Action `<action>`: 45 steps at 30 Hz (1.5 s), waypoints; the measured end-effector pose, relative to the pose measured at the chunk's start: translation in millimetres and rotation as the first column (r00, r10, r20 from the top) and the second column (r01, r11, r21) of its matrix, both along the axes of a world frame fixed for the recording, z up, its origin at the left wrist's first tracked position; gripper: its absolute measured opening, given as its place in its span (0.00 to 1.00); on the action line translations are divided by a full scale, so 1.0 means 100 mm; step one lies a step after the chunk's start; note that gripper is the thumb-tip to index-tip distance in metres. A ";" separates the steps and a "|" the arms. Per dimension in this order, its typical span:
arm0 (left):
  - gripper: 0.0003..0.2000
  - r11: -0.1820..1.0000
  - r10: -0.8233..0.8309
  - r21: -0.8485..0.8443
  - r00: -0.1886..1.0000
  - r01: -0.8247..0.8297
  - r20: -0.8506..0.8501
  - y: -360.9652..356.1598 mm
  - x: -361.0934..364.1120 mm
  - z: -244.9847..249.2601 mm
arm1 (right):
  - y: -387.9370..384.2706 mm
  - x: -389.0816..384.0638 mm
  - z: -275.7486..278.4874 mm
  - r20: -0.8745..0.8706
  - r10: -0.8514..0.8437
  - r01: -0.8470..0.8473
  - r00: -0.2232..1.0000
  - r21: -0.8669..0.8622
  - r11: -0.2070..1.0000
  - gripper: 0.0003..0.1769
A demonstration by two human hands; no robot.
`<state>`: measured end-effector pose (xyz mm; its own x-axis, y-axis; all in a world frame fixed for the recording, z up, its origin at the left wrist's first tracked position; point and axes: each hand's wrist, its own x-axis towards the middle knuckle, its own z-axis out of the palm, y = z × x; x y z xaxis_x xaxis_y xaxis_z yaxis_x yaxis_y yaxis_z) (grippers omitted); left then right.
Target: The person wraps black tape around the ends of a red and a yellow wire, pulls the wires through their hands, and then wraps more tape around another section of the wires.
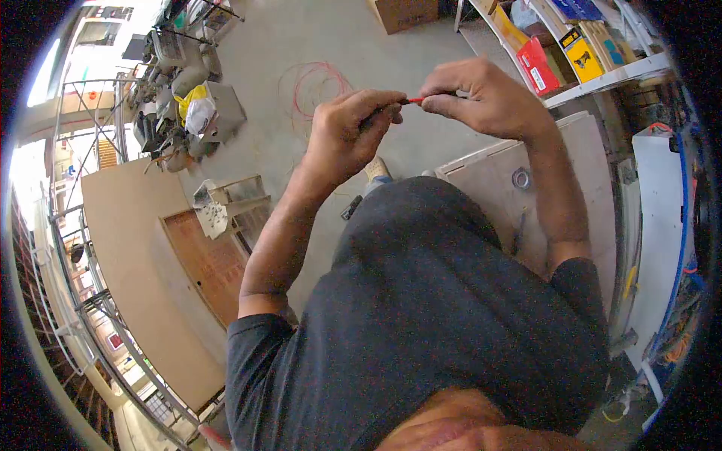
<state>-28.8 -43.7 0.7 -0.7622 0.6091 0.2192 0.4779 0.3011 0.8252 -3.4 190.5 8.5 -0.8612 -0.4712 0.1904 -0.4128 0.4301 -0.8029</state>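
A short stretch of thin red wire (416, 100) shows between my two hands, held out in front of my chest. Its left end looks dark where it meets the fingertips of my left hand (342, 134), which are pinched on it. From the other side, the thumb and forefinger of my right hand (489, 98) close on the same wire. Most of what lies inside both grips is hidden by the fingers. Loose loops of red wire (302, 113) lie on the floor beyond my left hand.
On the right stand a pale worktop (481, 177) with a round metal piece (521, 178) and shelves holding a red box (538, 66) and a yellow box (580, 56). A cardboard box (406, 13) sits ahead. Large boards (135, 255) and piled bags (200, 113) are at left.
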 end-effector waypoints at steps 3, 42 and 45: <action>0.07 0.999 0.017 0.034 0.985 -0.011 -0.172 0.03 -0.03 -0.10 | -0.16 0.02 -0.04 -0.012 -0.073 0.072 0.997 -0.018 0.997 0.08; 0.08 0.946 -0.150 -0.291 0.989 0.144 0.002 -0.59 -0.08 0.13 | -0.07 -0.38 0.17 0.097 0.300 -0.316 0.949 0.265 0.911 0.15; 0.09 0.899 -0.045 -0.424 0.987 0.106 0.152 -0.88 -0.09 0.17 | 0.13 -0.41 0.21 0.183 0.198 -0.252 0.963 0.349 0.903 0.16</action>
